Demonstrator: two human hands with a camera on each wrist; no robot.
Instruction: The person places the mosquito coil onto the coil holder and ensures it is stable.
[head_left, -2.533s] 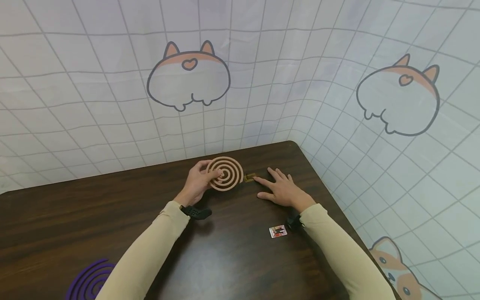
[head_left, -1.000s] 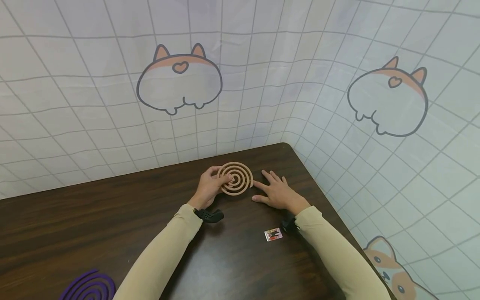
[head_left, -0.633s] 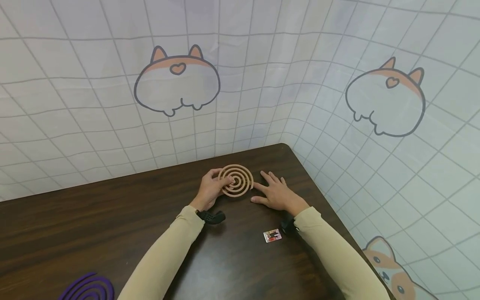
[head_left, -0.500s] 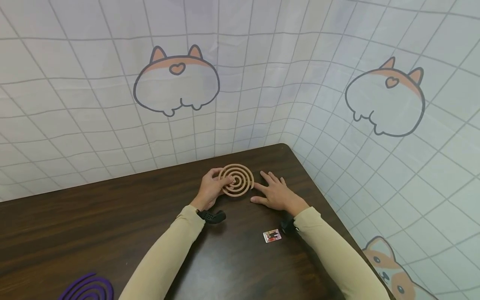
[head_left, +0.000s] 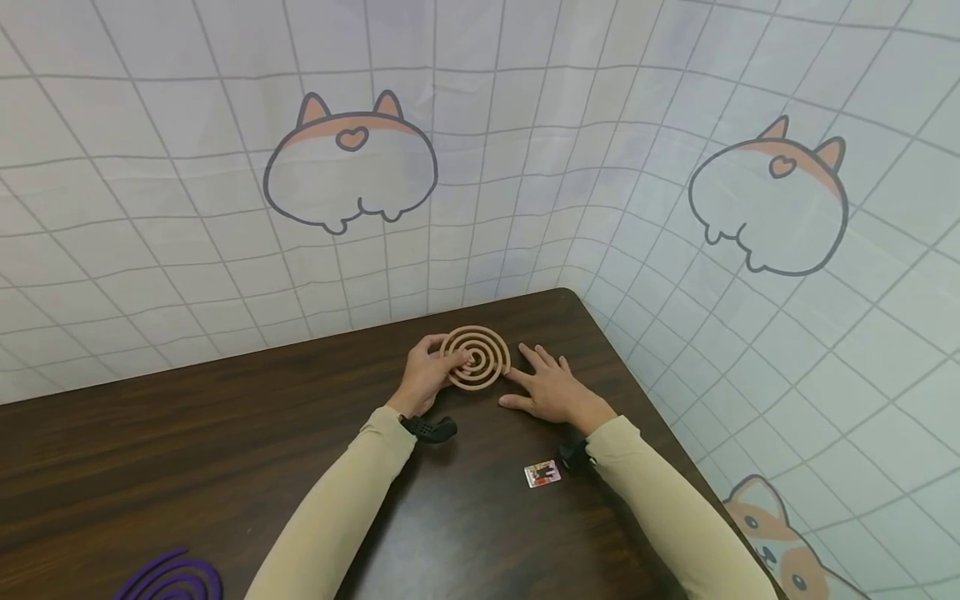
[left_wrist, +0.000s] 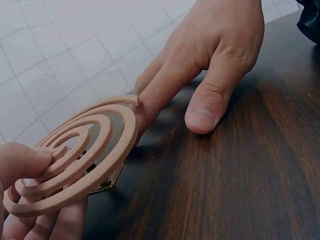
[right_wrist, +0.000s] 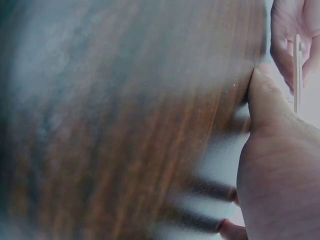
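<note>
My left hand [head_left: 427, 375] holds a tan mosquito coil [left_wrist: 129, 127], thumb pressed over the middle of the spiral and fingers underneath. The coil is raised off the table and tilted. Beneath its right part, a small brass-coloured metal stand [left_wrist: 109, 184] shows in the left wrist view, mostly hidden by the coil. My right hand [head_left: 555, 390] lies palm down to the right of the coil with its fingers spread. Its index finger reaches to the coil's outer end; whether it touches the coil or the stand I cannot tell.
The dark wood table [head_left: 285, 400] has its back right corner just beyond my hands. A small picture card [head_left: 542, 473] lies left of my right wrist. A purple coil [head_left: 180, 575] sits at the lower left. A tiled-pattern curtain [head_left: 510, 167] borders the table.
My left hand has moved the tan coil rightward, over the stand, which was visible earlier beside my right index finger. In the last half second both hands have barely moved.
</note>
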